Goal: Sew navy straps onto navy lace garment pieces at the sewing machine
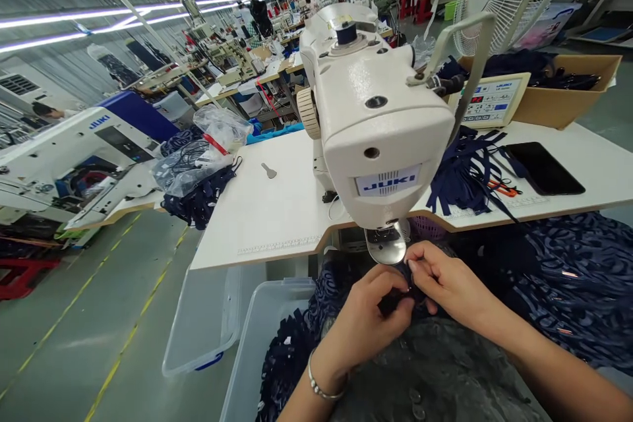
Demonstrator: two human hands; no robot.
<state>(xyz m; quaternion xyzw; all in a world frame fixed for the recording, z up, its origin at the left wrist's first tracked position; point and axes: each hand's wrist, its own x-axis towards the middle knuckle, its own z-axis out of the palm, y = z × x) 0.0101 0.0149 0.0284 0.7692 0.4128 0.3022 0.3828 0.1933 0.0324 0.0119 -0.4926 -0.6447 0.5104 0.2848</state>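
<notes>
Below the needle area of a white JUKI sewing machine point(380, 119), both hands are close together on dark navy fabric. My left hand point(378, 306), with a bracelet at the wrist, is closed, thumb and fingers pinching the fabric's edge. My right hand point(440, 280) pinches the same dark fabric just right of the rounded metal plate point(387, 247). The held part is small and mostly hidden by the fingers. Patterned navy fabric point(568, 283) hangs to the right, and more of it lies at the left by my lap.
Navy straps point(465, 175), a black phone point(546, 168) and a cardboard box point(573, 95) lie on the right tabletop. A small metal piece point(268, 171) sits on the left of the white table point(277, 211). Plastic bins point(257, 316) stand below. Another JUKI machine point(74, 145) is at left.
</notes>
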